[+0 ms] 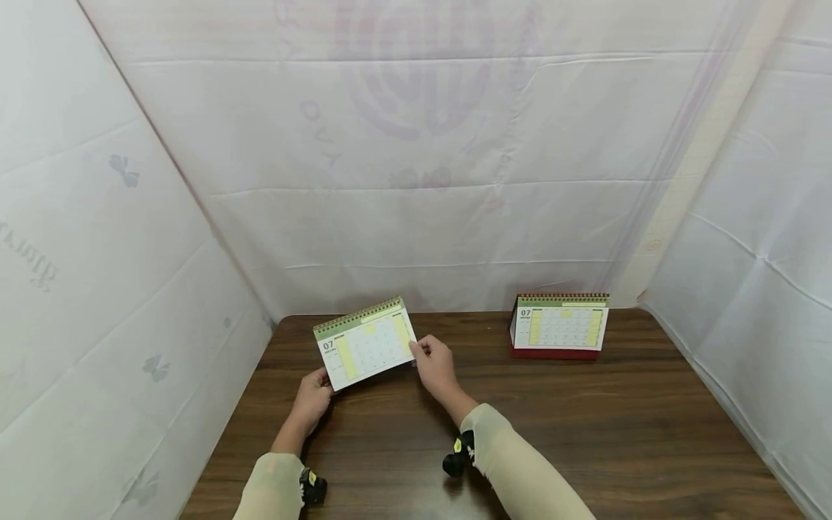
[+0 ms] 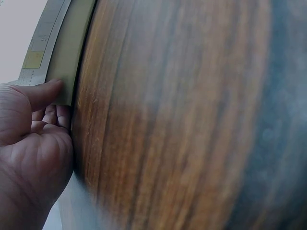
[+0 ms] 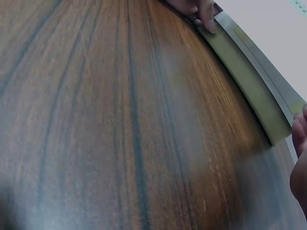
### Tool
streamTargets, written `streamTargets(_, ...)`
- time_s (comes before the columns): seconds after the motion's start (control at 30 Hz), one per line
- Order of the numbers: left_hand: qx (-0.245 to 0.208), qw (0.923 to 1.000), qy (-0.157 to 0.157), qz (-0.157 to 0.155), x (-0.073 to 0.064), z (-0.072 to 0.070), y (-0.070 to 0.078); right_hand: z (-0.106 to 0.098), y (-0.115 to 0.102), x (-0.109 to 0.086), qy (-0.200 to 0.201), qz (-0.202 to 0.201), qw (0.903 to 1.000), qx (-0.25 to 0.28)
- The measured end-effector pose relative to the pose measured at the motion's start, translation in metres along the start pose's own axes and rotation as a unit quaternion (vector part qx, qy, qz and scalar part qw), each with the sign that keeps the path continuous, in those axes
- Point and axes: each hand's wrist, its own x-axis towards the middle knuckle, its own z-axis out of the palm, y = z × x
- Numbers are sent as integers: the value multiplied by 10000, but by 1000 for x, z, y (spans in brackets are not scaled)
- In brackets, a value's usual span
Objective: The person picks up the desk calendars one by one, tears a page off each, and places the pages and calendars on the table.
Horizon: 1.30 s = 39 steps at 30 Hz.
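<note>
A spiral-bound desk calendar (image 1: 365, 348), its page headed 07, sits turned at an angle near the back left of the table. My left hand (image 1: 312, 397) pinches its lower left corner. In the left wrist view, the thumb lies over the calendar's olive base strip (image 2: 72, 57) and the other fingers curl beneath its end. My right hand (image 1: 437, 367) grips the lower right edge, thumb on the front; its other fingers are mostly hidden behind. The right wrist view catches only part of this right hand (image 3: 300, 158) beside the base.
A second desk calendar (image 1: 565, 328) with a red base stands upright at the back right of the dark wooden table (image 1: 617, 426). White fabric walls (image 1: 416, 224) enclose the table at the back and both sides. Black wrist cameras (image 1: 458, 453) sit on both sleeves.
</note>
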Motion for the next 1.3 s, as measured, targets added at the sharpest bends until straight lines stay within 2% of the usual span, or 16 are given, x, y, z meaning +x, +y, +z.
streamTargets(0.3,-41,10000,-2,85,1,0,-1,-4,-1,3,-243,-347,9979,-498)
streamTargets(0.73,-38,10000,-34,61,0,1,0,-6,-2,1,146,-653,9974,-268)
streamTargets(0.93,-143,9999,-25,81,0,2,2,-7,-1,1,230,-720,9936,-843)
streamTargets(1.3,-53,10000,7,54,-2,0,-1,-7,1,-4,-39,-978,9827,-1575)
